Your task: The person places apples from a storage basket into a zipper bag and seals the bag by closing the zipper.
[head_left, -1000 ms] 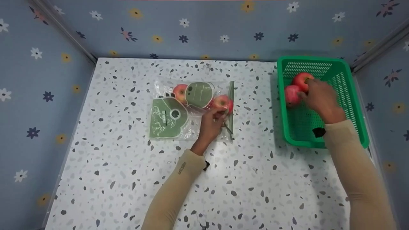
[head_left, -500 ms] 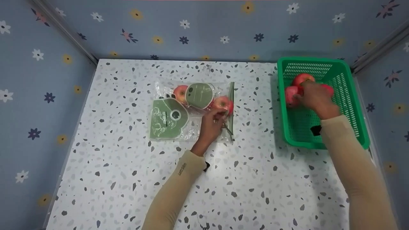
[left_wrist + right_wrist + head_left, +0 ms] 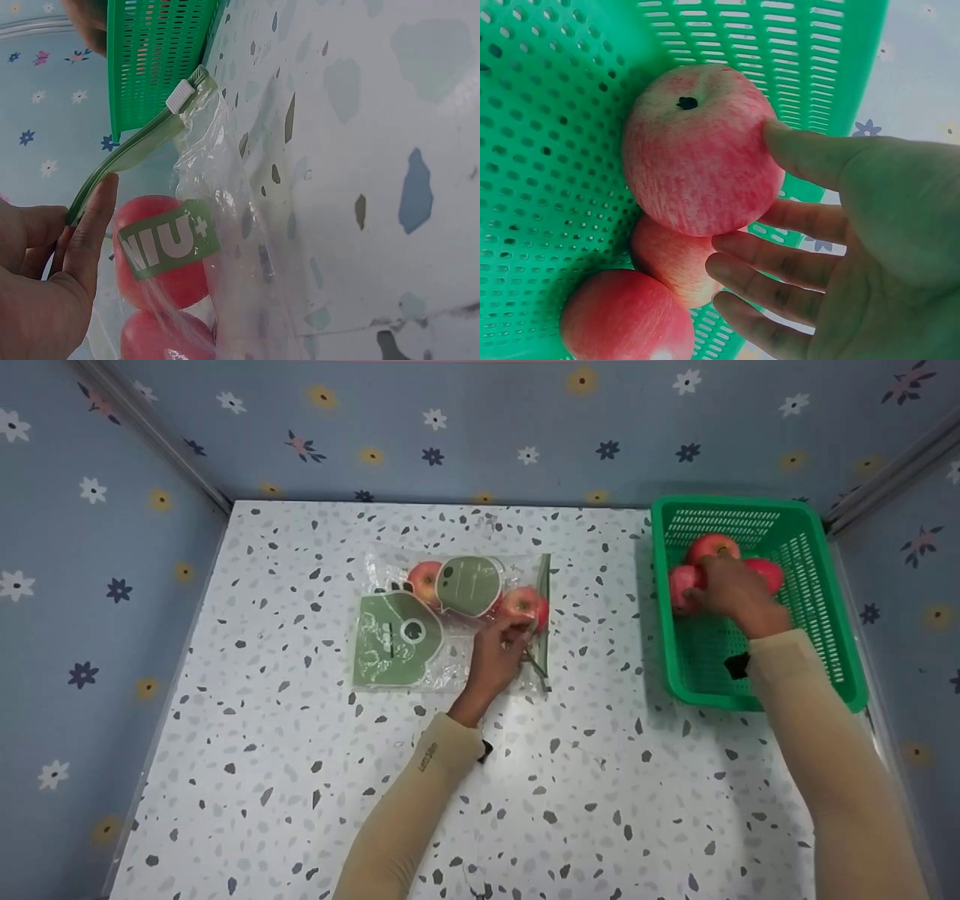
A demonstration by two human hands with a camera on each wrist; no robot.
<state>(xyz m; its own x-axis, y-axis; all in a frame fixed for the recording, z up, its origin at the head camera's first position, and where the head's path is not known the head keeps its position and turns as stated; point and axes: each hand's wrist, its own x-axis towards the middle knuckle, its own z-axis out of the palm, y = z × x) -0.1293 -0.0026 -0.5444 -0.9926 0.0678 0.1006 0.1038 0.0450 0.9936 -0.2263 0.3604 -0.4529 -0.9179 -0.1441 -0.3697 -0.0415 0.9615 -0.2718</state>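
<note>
In the head view a clear zip bag with green animal prints (image 3: 397, 649) lies flat with several red apples inside. My left hand (image 3: 496, 656) pinches the green edge strip (image 3: 135, 142) between thumb and fingers; the left wrist view shows a white slider (image 3: 180, 97) farther along it. My right hand (image 3: 739, 592) is down in the green basket (image 3: 675, 682) among three apples. From the right wrist view, the thumb touches the side of the nearest apple (image 3: 701, 150), and the other fingers extend, spread, by its lower edge. Two more apples (image 3: 626, 315) sit below it.
The basket stands at the table's back right, near the flower-patterned walls (image 3: 480, 435). Speckled white tabletop (image 3: 585, 780) spans the front and the gap between bag and basket. Both forearms reach in from the front edge.
My right hand has moved left and a little toward me inside the basket, uncovering an apple on its right. My left hand and the bag have stayed in place.
</note>
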